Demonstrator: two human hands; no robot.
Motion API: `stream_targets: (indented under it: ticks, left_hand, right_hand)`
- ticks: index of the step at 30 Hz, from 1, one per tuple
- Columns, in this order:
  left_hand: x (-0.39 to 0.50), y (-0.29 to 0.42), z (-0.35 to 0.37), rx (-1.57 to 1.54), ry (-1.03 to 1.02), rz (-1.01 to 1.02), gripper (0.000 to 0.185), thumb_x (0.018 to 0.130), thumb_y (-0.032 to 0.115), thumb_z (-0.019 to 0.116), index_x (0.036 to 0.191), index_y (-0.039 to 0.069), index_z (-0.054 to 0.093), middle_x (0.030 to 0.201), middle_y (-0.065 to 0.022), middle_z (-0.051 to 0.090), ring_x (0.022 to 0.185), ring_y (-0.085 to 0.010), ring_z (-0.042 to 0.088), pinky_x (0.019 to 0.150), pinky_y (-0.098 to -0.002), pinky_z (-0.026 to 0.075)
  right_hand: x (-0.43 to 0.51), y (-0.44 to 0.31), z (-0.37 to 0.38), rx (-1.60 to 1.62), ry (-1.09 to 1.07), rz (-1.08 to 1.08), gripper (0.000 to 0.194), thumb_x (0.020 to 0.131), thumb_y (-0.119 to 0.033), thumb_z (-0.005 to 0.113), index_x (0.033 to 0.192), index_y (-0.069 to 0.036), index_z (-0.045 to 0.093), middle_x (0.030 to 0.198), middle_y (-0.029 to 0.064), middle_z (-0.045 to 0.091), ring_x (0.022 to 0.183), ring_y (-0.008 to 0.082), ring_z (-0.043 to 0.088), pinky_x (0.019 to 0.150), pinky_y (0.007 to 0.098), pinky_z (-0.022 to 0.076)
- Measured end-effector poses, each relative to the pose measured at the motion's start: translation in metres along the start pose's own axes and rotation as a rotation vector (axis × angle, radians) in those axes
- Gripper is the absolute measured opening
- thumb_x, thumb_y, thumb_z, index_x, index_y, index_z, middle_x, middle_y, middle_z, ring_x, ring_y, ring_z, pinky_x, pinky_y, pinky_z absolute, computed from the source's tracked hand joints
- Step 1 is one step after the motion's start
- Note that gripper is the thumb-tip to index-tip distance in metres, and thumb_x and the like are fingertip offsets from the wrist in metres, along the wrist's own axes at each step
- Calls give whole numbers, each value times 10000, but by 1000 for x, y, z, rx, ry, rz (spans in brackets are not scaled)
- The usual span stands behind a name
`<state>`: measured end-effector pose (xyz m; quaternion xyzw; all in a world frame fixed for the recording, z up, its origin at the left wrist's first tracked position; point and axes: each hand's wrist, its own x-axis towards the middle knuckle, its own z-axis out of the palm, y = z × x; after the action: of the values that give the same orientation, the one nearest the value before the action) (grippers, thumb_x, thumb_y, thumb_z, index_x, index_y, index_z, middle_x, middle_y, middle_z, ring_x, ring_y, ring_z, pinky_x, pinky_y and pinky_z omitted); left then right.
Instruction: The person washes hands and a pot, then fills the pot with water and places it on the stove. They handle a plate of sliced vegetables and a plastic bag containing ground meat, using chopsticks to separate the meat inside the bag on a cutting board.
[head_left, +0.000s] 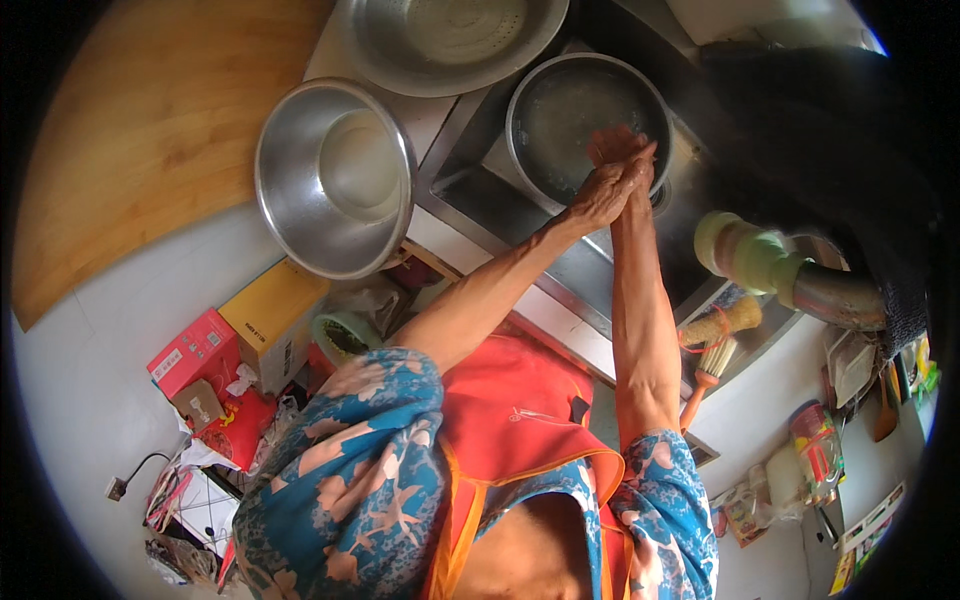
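Observation:
My left hand (611, 191) and my right hand (616, 142) are together over a round, dark-interior metal basin (559, 112). The left lies across the right near its wrist, and the two touch. Some fingers are hidden or blurred, and I see no object clearly between them. Cloudy liquid appears to cover the basin's bottom. This basin sits inside a stainless steel sink (487, 206), with a drain (660, 196) partly visible beside it. A deep steel bowl (289, 176) holding pale, cloudy liquid stands to the left.
A wide metal basin (375, 60) with a perforated bottom is at the top. Right of the sink are a green-banded pipe (739, 251), a bristle brush (712, 364) and a fibrous scrubber (724, 322). A wooden board (150, 135) and several boxes, including a yellow one (270, 304), are left.

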<state>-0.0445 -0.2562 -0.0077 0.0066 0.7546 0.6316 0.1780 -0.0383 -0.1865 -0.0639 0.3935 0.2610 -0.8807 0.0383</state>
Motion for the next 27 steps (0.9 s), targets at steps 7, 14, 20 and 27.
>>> stream_targets:
  ticks: [7,14,20,27]
  left_hand:
    - [18,-55,-34,607,120,36,329,954,285,452,1155,67,594,1142,-211,575,997,-378,570,911,-475,429]
    - [-36,-46,-16,127,26,-315,261,897,178,592,1056,-24,632,957,-166,693,916,-248,660,770,-327,515]
    - [-33,-43,-17,70,21,-271,239,871,178,610,966,-39,647,878,-172,696,826,-246,671,731,-345,513]
    - [-36,-41,-24,159,-62,-273,256,892,185,600,1037,-21,649,939,-152,691,897,-259,647,777,-360,500]
  right_hand:
    - [-77,-50,77,-1282,-166,-210,435,973,-278,498,1343,-51,488,1245,132,599,1007,297,628,983,392,421]
    - [-90,13,168,-1631,-869,-1018,403,741,-88,617,1143,-98,603,909,165,602,926,334,606,768,445,504]
    - [-78,44,189,-1744,-859,-1200,177,781,-170,599,910,-70,669,938,144,608,963,308,571,827,410,467]
    - [-81,36,185,-1774,-901,-1212,193,785,-162,598,935,-63,667,951,141,610,962,308,562,814,415,471]
